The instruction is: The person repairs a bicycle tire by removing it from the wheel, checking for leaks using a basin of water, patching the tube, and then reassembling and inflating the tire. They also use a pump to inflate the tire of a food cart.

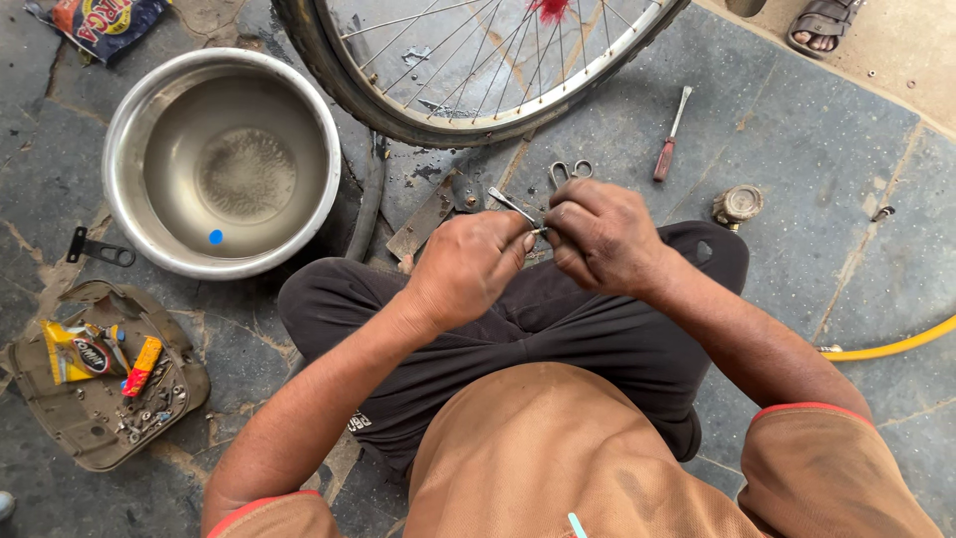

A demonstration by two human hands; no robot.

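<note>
The tool (511,206) is a thin, bright metal piece, pinched at its lower end between both hands just above the person's crossed knees, near the middle of the view. Its free end slants up toward 10 o'clock. The left hand (468,264) is curled narrow, thumb and forefinger closed on the tool's near end. The right hand (600,236) is also curled tight, fingertips meeting the left at the same spot; what it pinches beyond the tool I cannot tell.

At 10 o'clock stands a steel bowl (221,161) holding cloudy water, with a small blue dot near its lower inside wall. At 8 o'clock lies a worn brown tray (95,408) with a yellow packet, a small orange-and-yellow tube and loose nuts and screws.

At 12 o'clock a spoked wheel (478,60) with its tyre leans over the stone floor (817,149). Just beyond the hands lie scissors (570,171), and at 1 o'clock a red-handled screwdriver (669,139). A round metal fitting (738,204) sits at 2 o'clock, beside the right knee. A yellow hose (896,345) runs out at 3 o'clock. A flat rusty bar (423,224) lies left of the hands, a black rubber tube (370,199) between it and the bowl. A sandalled foot (823,22) shows at the top right.
</note>
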